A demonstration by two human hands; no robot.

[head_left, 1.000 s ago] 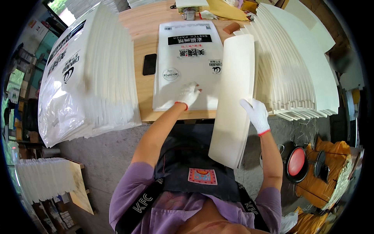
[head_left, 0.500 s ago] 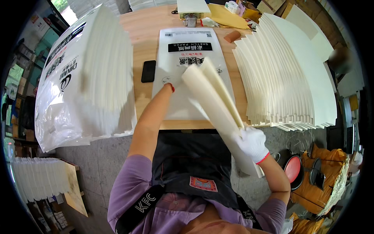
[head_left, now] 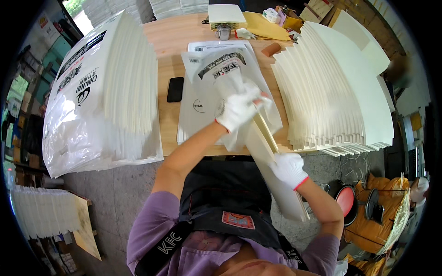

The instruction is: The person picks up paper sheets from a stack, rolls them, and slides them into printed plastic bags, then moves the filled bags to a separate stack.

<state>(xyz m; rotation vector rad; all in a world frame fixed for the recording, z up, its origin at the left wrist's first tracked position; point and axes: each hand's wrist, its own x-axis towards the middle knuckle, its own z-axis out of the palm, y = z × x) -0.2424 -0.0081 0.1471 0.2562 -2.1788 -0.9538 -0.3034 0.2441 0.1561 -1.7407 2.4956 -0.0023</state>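
Observation:
A folded wad of cream paper sheets (head_left: pixel 269 158) slants from the table's front edge up toward the middle. My right hand (head_left: pixel 289 169), in a white knit glove with a red cuff, is closed round its lower part. A clear printed plastic bag (head_left: pixel 207 73) is lifted off a pile of similar bags (head_left: pixel 186 131) and drapes over the paper's upper end. My left hand (head_left: pixel 237 110), gloved alike, grips the bag beside that end; its fingertips are bare and partly blurred. How far the paper sits inside the bag is hard to make out.
Tall paper stacks flank the work, a plastic-covered one (head_left: pixel 92 101) at left and a bare one (head_left: pixel 322 92) at right. A black phone (head_left: pixel 175 89) lies left of the bags. Farther back are a metal mug (head_left: pixel 223 32) and a brown block (head_left: pixel 271 49).
My left hand came up off the table from behind the paper and now holds the raised bag. The paper's upper end went from standing free to being covered by the bag.

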